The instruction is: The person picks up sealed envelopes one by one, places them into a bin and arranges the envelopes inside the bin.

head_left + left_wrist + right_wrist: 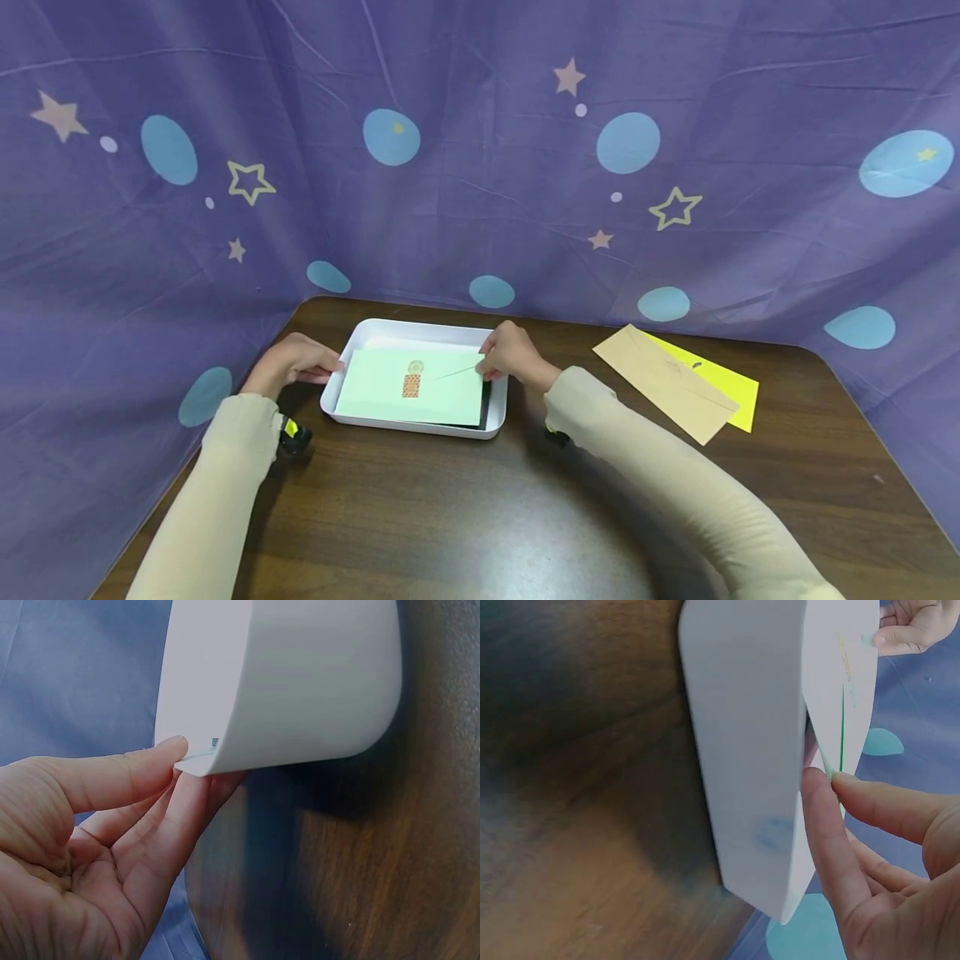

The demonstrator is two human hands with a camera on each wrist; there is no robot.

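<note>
In the head view a white tray (427, 333) stands on the brown table. A mint-green envelope (375, 392) with an orange patterned patch lies in it, over a dark flat piece (485, 406) that shows at the right. At the tray's left end my left hand (300, 360) pinches the rim, thumb inside and fingers outside, as the left wrist view shows. My right hand (513, 354) pinches the envelope's right edge between thumb and forefinger, just above the tray's right wall (750, 750). What else lies beneath the envelope is hidden.
To the right on the table lie a tan envelope (652, 375) and, partly under it, a bright yellow envelope (738, 387). A purple curtain (465, 225) with stars and blue ovals hangs behind the table's far edge.
</note>
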